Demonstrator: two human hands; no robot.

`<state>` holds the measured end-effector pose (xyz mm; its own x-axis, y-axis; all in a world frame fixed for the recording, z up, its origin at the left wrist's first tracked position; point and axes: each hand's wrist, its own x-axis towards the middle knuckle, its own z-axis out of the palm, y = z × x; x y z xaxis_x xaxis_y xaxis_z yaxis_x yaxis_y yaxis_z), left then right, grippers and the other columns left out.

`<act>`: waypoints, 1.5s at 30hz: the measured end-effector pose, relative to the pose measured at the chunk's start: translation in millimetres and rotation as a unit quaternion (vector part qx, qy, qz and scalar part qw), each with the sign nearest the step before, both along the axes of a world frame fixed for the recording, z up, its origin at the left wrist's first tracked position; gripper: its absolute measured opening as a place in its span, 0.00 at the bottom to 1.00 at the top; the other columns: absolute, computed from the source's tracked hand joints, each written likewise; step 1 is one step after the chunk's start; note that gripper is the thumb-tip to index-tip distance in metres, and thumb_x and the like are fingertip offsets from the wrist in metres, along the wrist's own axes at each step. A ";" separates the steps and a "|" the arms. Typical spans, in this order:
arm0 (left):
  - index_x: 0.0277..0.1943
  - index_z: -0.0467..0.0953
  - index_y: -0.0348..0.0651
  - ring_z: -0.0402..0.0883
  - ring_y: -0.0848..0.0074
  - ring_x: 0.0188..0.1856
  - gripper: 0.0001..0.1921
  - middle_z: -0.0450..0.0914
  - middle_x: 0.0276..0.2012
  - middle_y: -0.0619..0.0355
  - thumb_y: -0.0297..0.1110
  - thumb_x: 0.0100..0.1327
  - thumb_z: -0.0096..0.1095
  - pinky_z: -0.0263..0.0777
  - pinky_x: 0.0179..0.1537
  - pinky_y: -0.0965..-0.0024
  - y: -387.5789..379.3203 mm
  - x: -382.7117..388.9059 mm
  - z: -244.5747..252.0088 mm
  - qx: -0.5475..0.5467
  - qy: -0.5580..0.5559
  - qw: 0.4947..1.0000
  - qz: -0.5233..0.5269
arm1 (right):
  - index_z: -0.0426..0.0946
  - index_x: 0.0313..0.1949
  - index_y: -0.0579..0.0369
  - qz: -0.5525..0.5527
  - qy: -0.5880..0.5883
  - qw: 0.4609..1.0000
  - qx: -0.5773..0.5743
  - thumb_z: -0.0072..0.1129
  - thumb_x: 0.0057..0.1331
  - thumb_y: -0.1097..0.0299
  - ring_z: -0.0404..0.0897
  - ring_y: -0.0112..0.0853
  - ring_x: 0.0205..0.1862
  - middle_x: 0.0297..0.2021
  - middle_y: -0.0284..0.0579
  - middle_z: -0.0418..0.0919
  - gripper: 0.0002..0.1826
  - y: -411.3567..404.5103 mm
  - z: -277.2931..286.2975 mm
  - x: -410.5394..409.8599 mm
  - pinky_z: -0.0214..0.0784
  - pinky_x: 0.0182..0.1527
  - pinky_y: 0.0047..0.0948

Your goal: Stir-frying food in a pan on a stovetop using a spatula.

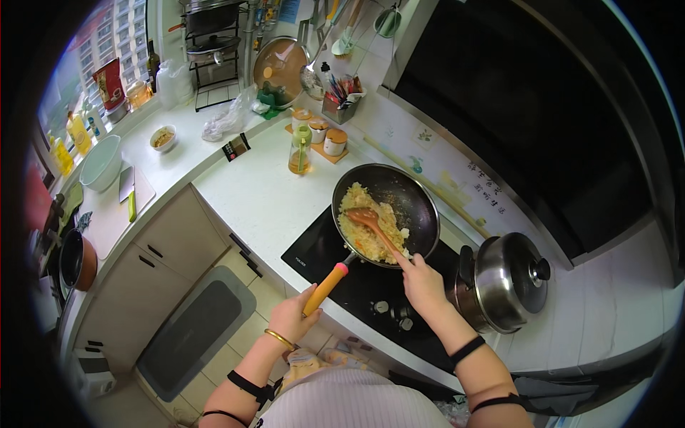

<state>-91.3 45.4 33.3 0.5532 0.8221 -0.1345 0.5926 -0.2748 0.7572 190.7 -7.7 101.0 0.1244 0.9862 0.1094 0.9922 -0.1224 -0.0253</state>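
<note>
A dark frying pan (417, 214) sits over the black cooktop (316, 251), with its yellow handle (325, 289) pointing towards me. My left hand (293, 315) is wrapped around that handle. Fried rice (369, 235) lies on the pan's left and near side, yellowish with orange bits and a few white lumps. In my right hand (424, 281) is a brown spatula (381, 230), seemingly wooden, held by its shaft. Its broad head rests on the rice, partly covering it.
A steel pot with a lid (508, 283) stands right of the pan. Behind the pan are an oil bottle (301, 150) and lidded seasoning jars (335, 142). Leftward lie a cleaver (127, 184) on a cutting board (107, 222), a pale green bowl (101, 163) and a small bowl of food (162, 139).
</note>
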 end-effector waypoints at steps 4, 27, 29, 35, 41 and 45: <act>0.66 0.66 0.49 0.81 0.53 0.41 0.31 0.81 0.37 0.44 0.44 0.59 0.61 0.74 0.43 0.57 -3.0 -4.0 -1.4 0.003 0.001 1.000 0.011 | 0.74 0.57 0.39 0.000 0.011 0.999 -0.049 0.58 0.59 0.73 0.77 0.42 0.33 0.34 0.45 0.69 0.25 -34.9 34.7 12.2 0.73 0.35 0.40; 0.63 0.68 0.45 0.82 0.55 0.38 0.29 0.82 0.36 0.46 0.43 0.58 0.61 0.75 0.42 0.58 -6.8 4.1 10.3 0.022 0.057 0.998 0.027 | 0.74 0.57 0.53 -0.093 0.422 0.902 -0.008 0.53 0.66 0.70 0.83 0.41 0.31 0.30 0.53 0.82 0.19 6.2 7.9 29.8 0.74 0.39 0.35; 0.63 0.68 0.45 0.82 0.54 0.39 0.29 0.82 0.36 0.46 0.43 0.58 0.61 0.75 0.42 0.57 -7.7 6.9 9.7 0.030 0.060 0.998 0.022 | 0.74 0.56 0.53 -0.052 0.368 0.928 0.034 0.52 0.66 0.69 0.82 0.50 0.41 0.37 0.59 0.81 0.19 3.0 -15.2 33.4 0.73 0.45 0.39; 0.61 0.70 0.46 0.82 0.54 0.39 0.28 0.82 0.36 0.47 0.44 0.58 0.61 0.75 0.42 0.57 -8.7 8.7 8.1 0.046 0.071 0.996 0.032 | 0.73 0.57 0.50 -0.057 0.387 0.919 0.046 0.52 0.65 0.67 0.79 0.53 0.45 0.40 0.61 0.80 0.20 7.4 -13.1 28.6 0.72 0.48 0.43; 0.59 0.71 0.48 0.82 0.55 0.39 0.26 0.83 0.37 0.48 0.44 0.58 0.62 0.75 0.43 0.57 -10.8 7.7 5.4 0.062 0.082 0.994 0.038 | 0.73 0.58 0.45 -0.060 0.319 0.945 0.029 0.50 0.66 0.66 0.79 0.53 0.41 0.36 0.59 0.80 0.20 10.5 6.5 26.0 0.72 0.46 0.47; 0.58 0.72 0.48 0.82 0.55 0.40 0.25 0.83 0.38 0.48 0.44 0.58 0.63 0.75 0.43 0.57 -10.4 13.0 6.2 0.058 0.084 0.994 0.039 | 0.73 0.57 0.45 -0.022 0.297 0.954 0.023 0.51 0.66 0.65 0.79 0.54 0.41 0.36 0.60 0.80 0.20 10.2 -21.0 27.3 0.71 0.45 0.48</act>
<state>-78.2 34.9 39.5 0.4656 0.8766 -0.1216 0.7303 -0.3029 0.6123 218.1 2.5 80.0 0.2199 0.9743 0.0489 0.7943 -0.1497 -0.5888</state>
